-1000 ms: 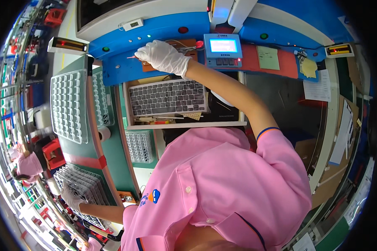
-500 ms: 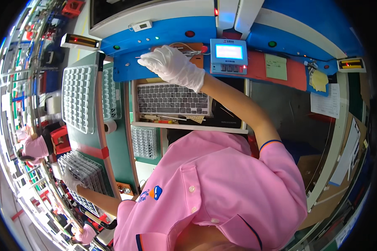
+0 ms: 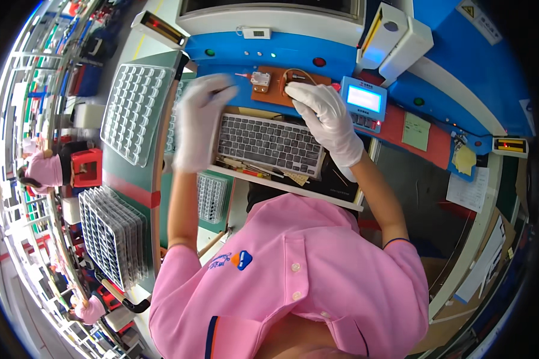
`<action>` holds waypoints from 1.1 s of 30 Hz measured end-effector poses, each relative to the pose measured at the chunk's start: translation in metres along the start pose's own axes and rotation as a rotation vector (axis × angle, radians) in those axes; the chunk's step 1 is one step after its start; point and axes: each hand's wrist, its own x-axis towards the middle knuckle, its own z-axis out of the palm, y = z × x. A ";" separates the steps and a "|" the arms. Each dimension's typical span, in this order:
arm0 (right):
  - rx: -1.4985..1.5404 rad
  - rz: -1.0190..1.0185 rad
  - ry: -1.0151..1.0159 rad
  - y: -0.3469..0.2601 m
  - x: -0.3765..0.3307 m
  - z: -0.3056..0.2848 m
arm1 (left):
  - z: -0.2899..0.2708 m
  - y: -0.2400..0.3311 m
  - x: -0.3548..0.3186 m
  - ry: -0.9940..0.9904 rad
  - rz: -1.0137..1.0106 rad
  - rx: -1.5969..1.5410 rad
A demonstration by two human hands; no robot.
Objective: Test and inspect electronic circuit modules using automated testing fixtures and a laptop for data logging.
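Observation:
My left hand [image 3: 199, 122], in a white glove, is raised at the left of the keyboard and smeared by motion. Its fingers are curled together, with a small dark patch between thumb and finger that I cannot make out. My right hand [image 3: 329, 116], also gloved, has its fingers pinched at the right part of a brown fixture board [image 3: 272, 96]; what they grip is hidden. A small metal block [image 3: 260, 81] with a thin pink-ended pin sits on the board's left part. Just right of my right hand stands a blue tester box [image 3: 363, 99] with a lit screen.
A keyboard [image 3: 269, 143] lies in a drawer before me. At the left are a clear blister tray [image 3: 136, 110], a stack of trays [image 3: 111, 233] holding dark pieces, and another tray [image 3: 211, 197] lower down. Yellow-green notes [image 3: 415, 131] stick on the right.
My left hand has come up from the tray stack to beside the keyboard. My right hand has moved right, from the left end of the blue bench to the fixture. The view has shifted.

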 end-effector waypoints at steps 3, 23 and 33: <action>-0.039 0.014 -0.012 -0.009 -0.007 -0.005 | 0.054 -0.058 0.034 -0.143 0.267 0.003; -0.190 0.234 0.211 0.010 -0.017 -0.018 | 0.095 -0.097 0.026 -0.057 0.259 0.457; 0.631 0.595 0.245 0.037 0.015 0.037 | 0.106 -0.083 0.035 0.058 0.235 0.493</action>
